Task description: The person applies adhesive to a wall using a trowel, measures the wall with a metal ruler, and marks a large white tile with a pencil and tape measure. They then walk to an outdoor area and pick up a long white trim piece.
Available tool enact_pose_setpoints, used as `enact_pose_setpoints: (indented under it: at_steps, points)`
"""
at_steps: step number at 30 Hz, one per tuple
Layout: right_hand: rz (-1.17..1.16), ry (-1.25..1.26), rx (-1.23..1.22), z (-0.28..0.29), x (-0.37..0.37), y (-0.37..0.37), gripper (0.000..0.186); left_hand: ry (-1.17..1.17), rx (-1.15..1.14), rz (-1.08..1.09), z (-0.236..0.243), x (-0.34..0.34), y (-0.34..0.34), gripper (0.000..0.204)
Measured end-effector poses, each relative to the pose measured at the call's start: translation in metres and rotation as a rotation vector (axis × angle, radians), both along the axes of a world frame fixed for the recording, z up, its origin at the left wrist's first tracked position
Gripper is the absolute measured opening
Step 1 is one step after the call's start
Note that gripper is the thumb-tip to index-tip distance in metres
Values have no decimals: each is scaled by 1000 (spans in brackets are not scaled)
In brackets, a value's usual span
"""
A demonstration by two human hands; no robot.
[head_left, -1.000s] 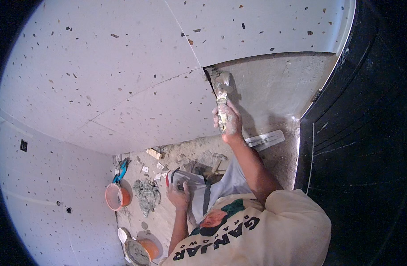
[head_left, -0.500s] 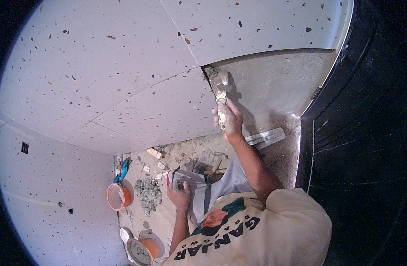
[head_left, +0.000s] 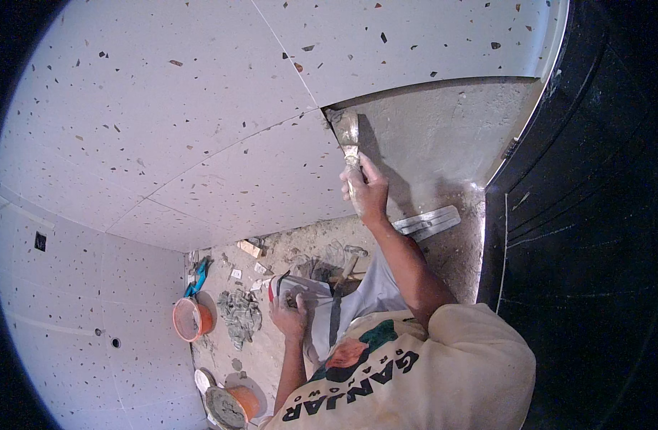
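Observation:
My right hand (head_left: pixel 366 192) grips the handle of a mortar-smeared putty knife (head_left: pixel 351 132), with the blade pointing up the wall. The blade lies at the upper left corner of an untiled patch (head_left: pixel 444 129), beside the edge of a speckled wall tile (head_left: pixel 272 165). Grey mortar (head_left: pixel 335 115) sits at that corner, by the tip of the blade. Resting on my knee in light grey trousers (head_left: pixel 372 290), my left hand (head_left: pixel 290 317) has its fingers loosely spread and holds nothing that I can see.
A long silver flat tool (head_left: pixel 428 223) and a hammer (head_left: pixel 349 265) lie on the floor. Farther left are a crumpled rag (head_left: pixel 240 315), a blue-handled tool (head_left: pixel 197 276), an orange bucket (head_left: pixel 191 319) and a mortar-filled bucket (head_left: pixel 227 408). A black panel (head_left: pixel 580 215) stands at right.
My right hand has shifted slightly left and turned, so the knife's blade and handle show at a different angle near the tile edge. My left hand stays on the knee.

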State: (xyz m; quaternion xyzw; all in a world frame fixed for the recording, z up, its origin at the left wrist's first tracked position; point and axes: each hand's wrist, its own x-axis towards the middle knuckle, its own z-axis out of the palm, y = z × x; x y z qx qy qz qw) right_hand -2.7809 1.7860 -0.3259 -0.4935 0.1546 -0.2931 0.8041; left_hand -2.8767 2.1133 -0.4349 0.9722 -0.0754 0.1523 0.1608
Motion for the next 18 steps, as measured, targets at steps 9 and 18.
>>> enact_pose_setpoints:
  at_steps: [9, 18]
  points:
    - [-151, 46, -224, 6, 3, 12, 40, -21, 43, 3, 3, -2, 1, 31]
    - [-307, 64, -476, 4, 11, 21, 44, -13, -4, 7, 2, -2, 3, 30]
